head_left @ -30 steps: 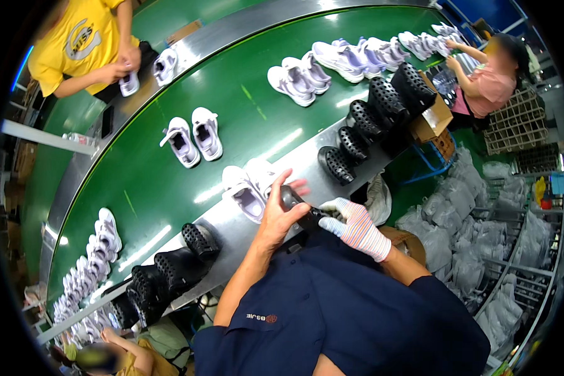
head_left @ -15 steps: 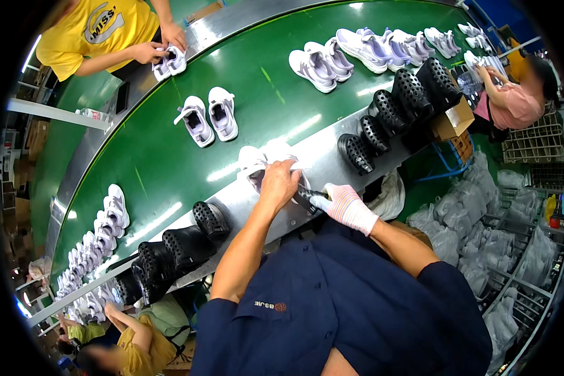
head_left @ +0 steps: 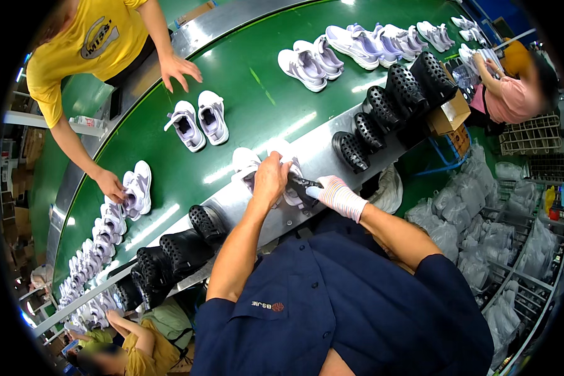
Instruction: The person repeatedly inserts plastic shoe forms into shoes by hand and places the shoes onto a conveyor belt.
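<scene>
My bare left hand is closed on the upper of a white-and-lilac sneaker at the near edge of the belt. My right hand, in a striped white glove, grips a black piece at that shoe's opening. The piece looks like part of a perforated black shoe form; the hands and the shoe hide much of it. Just left of my left hand stands the matching sneaker, touching nothing I can see of the right hand.
Black perforated shoe forms stand on the metal ledge at right and left. Sneaker pairs dot the green belt. Across it, a co-worker's hand touches another pair. Bagged goods fill racks at right.
The co-worker's pair has moved from the far metal edge onto the belt at left, and that person's other hand is now spread above it. My hands stay at the same sneaker.
</scene>
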Action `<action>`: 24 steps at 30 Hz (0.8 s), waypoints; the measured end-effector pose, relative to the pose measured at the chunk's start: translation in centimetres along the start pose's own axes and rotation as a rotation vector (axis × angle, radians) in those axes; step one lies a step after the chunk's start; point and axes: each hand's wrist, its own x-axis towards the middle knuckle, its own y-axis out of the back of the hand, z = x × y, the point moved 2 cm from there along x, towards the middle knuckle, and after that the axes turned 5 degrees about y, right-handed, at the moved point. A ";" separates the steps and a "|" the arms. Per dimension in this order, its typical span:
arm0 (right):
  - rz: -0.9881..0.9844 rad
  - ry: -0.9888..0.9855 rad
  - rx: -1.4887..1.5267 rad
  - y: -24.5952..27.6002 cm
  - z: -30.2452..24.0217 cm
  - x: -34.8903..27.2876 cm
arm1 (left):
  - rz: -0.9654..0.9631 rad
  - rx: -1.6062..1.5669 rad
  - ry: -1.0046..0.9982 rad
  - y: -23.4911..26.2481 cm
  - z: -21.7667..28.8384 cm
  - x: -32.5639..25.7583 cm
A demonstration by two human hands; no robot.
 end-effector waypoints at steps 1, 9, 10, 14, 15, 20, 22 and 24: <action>0.005 0.009 -0.041 0.2 0.4 0.3 | -0.098 -0.036 0.026 0.2 0.0 0.5; 0.281 0.189 -0.621 -2.8 -1.7 3.5 | -0.163 -0.156 -0.054 -2.4 0.7 1.8; 0.256 0.156 -0.655 -2.8 -1.5 4.1 | -0.166 -0.214 -0.004 -2.1 0.3 2.1; 0.123 0.053 -0.558 -1.7 -1.8 2.1 | -0.240 -0.265 0.068 -1.9 -0.5 1.8; 0.183 0.098 -0.521 -1.3 -0.5 1.6 | -0.235 -0.266 0.068 -1.8 -0.2 1.6; 0.309 0.185 -0.413 -0.6 3.7 3.7 | -0.073 -0.104 -0.080 -2.0 0.4 -1.1; 0.236 0.120 -0.262 -0.7 4.2 4.7 | -0.313 -0.011 0.204 -1.5 1.1 -1.7; 0.214 0.112 -0.326 -1.1 3.3 5.0 | -0.266 -0.070 0.266 -3.3 -0.5 -2.6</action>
